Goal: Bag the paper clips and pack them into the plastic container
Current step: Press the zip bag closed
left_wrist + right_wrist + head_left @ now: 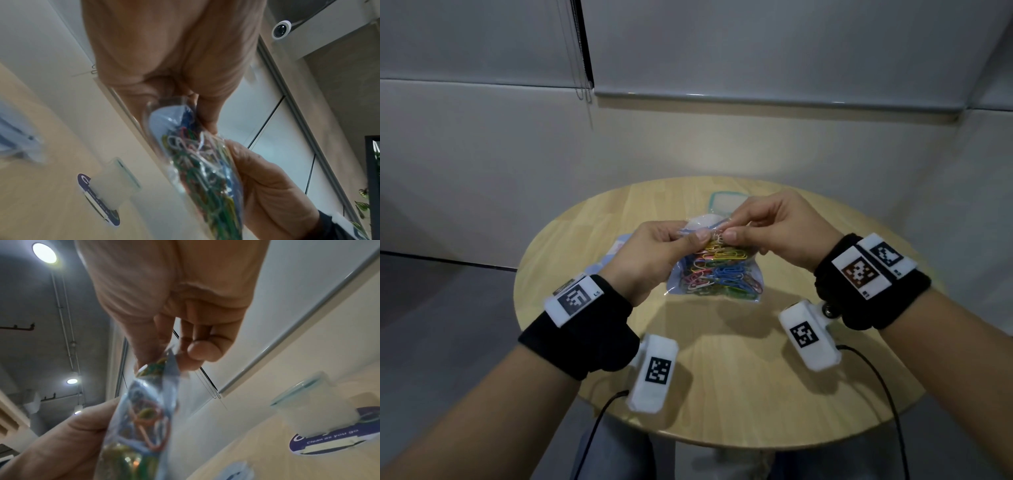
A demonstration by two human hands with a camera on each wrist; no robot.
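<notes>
1. Clips (717, 274): coloured paper clips, yellow, blue, pink and green, which we see packed inside a clear bag (688, 286); the bag hangs above the table (722, 394), near its middle, held up at its top edge
2. Left hand (654, 253): we see thumb and forefinger pinching the bag's top edge from the left; the remaining fingers are curled behind the plastic
3. Right hand (777, 229): we see thumb and forefinger pinching the same edge from the right, its thumb tip just beside the left thumb tip; in the right wrist view the other fingers (202, 352) are bent and stand apart from the bag
4. Bag mouth: in the left wrist view we see it (168, 105) gaping in a loop near the left hand's fingers; whether the rest of the seal is closed we cannot tell
5. Container (726, 202): a clear plastic box with a teal rim, standing on the far part of the table beyond the hands, apart from the bag
6. Sticker (329, 438): a blue round label on the table, reading "Clean as you go", partly under the container
7. Wrist units (654, 373): white marker-bearing blocks on black bands, one on each forearm, each with a black cable
</notes>
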